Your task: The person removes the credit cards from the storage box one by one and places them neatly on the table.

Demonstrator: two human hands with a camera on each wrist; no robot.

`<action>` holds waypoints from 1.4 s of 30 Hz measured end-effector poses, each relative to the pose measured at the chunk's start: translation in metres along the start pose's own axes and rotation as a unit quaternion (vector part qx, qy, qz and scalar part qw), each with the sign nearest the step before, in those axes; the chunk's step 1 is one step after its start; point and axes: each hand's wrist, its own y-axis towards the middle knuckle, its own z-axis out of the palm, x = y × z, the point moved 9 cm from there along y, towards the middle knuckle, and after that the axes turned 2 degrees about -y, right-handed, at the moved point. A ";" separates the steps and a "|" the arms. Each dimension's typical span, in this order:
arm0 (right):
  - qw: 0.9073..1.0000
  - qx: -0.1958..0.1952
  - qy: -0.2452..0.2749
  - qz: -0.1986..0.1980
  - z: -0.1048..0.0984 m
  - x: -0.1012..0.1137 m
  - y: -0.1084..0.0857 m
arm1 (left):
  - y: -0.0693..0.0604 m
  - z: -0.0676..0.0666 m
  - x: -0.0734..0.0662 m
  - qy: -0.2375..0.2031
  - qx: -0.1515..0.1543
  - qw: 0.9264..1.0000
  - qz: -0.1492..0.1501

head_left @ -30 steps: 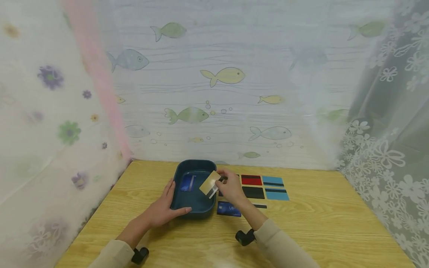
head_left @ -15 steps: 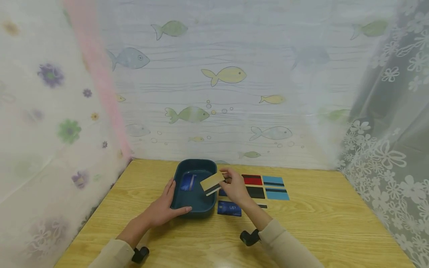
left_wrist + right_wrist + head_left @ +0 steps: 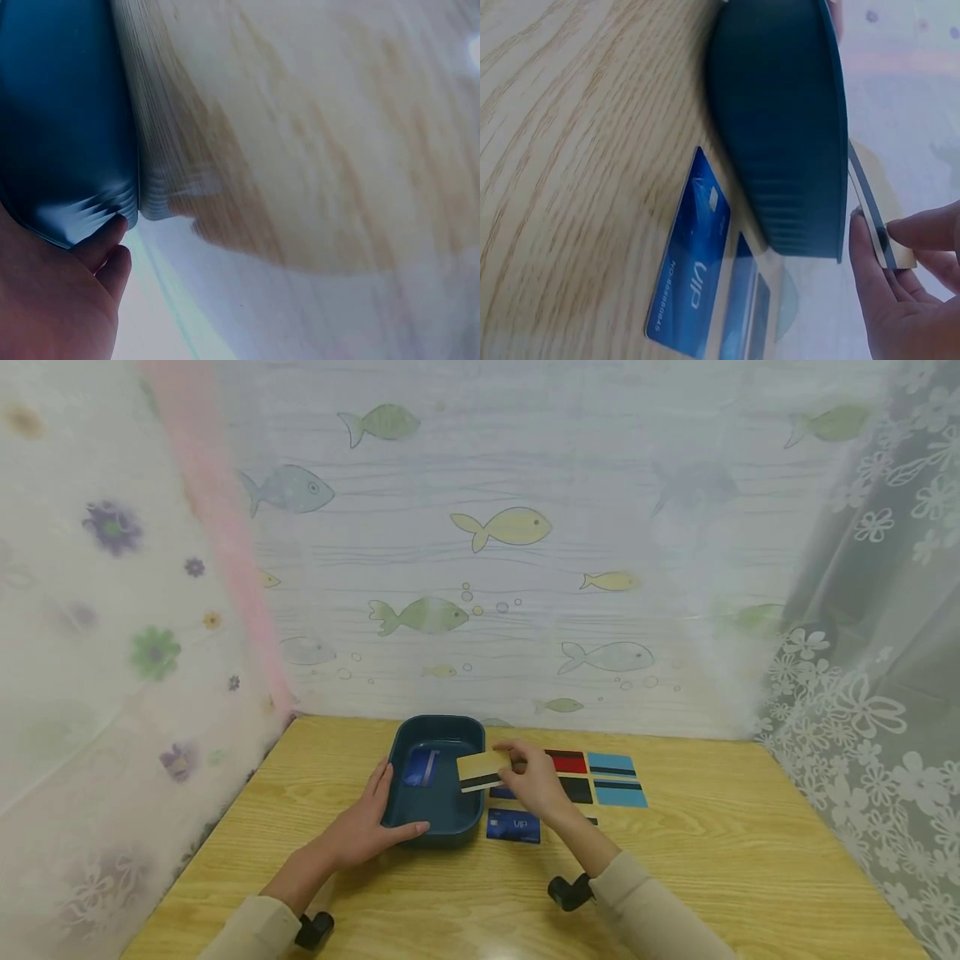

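My right hand (image 3: pixel 537 783) pinches a gold bank card (image 3: pixel 477 766) with a black stripe between thumb and fingers. In the head view this card overlaps the right rim of a dark teal tray (image 3: pixel 437 837). The right wrist view shows the gold card (image 3: pixel 877 199) just beyond the tray's rim. One blue card (image 3: pixel 422 768) lies inside the tray toward the left. My left hand (image 3: pixel 358 833) rests against the tray, its fairly straight fingers along the left wall and its thumb on the near rim.
Right of the tray lie a blue VIP card (image 3: pixel 513 826), a red card (image 3: pixel 568 762), a black card (image 3: pixel 577 790) and two light blue cards (image 3: pixel 611 765). My right hand and forearm partly cover other cards. Patterned curtains enclose the wooden table (image 3: pixel 720 843).
My right hand has shifted slightly right, turning the gold card until its stripe lies nearly level along the lower edge. My left hand and the tray stay in place.
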 end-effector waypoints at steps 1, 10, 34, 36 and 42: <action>1.000 0.003 -0.001 0.003 -0.001 0.000 0.000 | 0.000 0.000 0.000 0.000 0.000 1.000 0.001; 1.000 0.005 -0.009 0.011 -0.017 -0.002 -0.008 | 0.001 0.003 0.000 -0.001 0.001 1.000 0.000; 0.998 0.002 -0.062 0.020 -0.068 -0.026 -0.035 | -0.002 0.004 0.000 -0.003 0.007 1.000 -0.003; 0.998 0.000 -0.058 0.023 -0.075 -0.030 -0.038 | -0.003 0.004 0.000 -0.003 0.005 1.000 -0.004; 0.998 0.001 -0.059 0.020 -0.092 -0.037 -0.046 | -0.005 0.002 -0.001 -0.003 0.003 1.000 -0.007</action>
